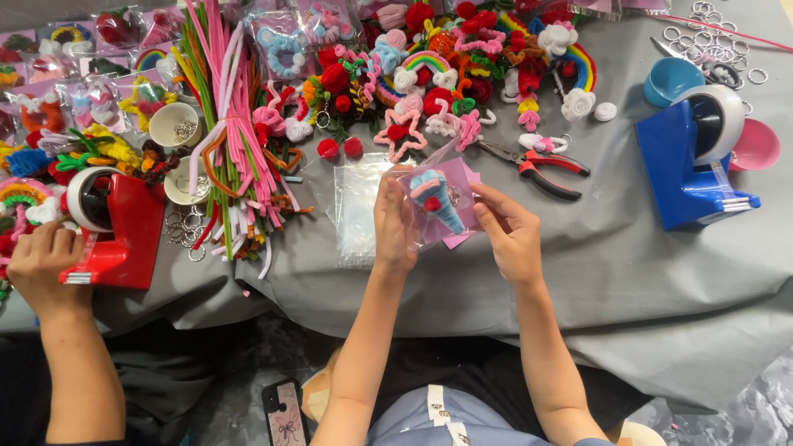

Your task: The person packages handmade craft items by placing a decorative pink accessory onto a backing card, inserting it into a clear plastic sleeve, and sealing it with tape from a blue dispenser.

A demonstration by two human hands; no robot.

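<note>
My left hand and my right hand hold a small clear plastic bag between them, just above the grey cloth. Inside the bag lies a fuzzy blue, white and red cone-shaped craft piece on pink backing. The left fingers pinch the bag's left edge and the right fingers grip its right side. A stack of empty clear bags lies flat directly to the left of my left hand.
Red-handled pliers lie beyond the bag. A blue tape dispenser stands at right, a red one at left with another person's hand beside it. Pipe cleaners, fuzzy crafts and metal rings crowd the back.
</note>
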